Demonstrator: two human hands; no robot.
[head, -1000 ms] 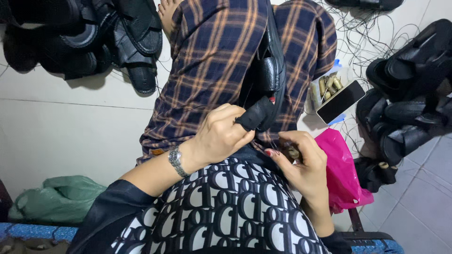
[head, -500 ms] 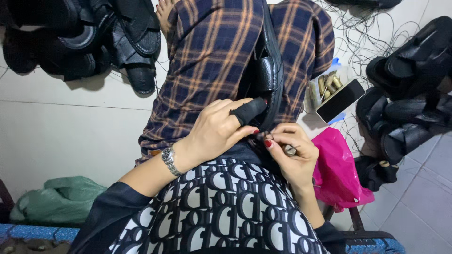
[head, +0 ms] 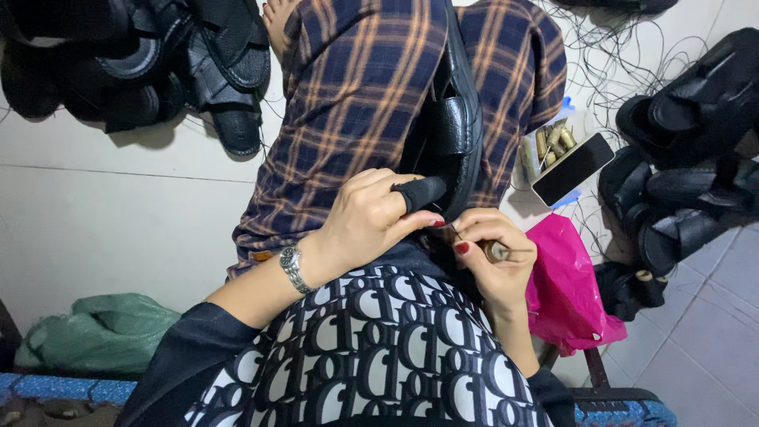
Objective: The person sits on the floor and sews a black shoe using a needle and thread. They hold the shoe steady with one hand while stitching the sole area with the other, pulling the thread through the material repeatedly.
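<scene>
The black sandal (head: 455,119) lies along her lap on the plaid cloth (head: 356,103), near end toward her. Her left hand (head: 368,225), forefinger in a black guard (head: 423,192), curls against that end to steady it. Just right, her right hand (head: 494,257) pinches an awl (head: 498,251) so thread (head: 452,231) stays taut.

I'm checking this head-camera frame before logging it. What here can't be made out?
- Head view: the black sandal on the lap has its near end covered by the left hand.
- The tool in the right hand: only a brownish butt shows; fingers wrap the rest.
- Thread at the tool: too thin to follow.
- Sandal pile: cut off by the top edge.
</scene>
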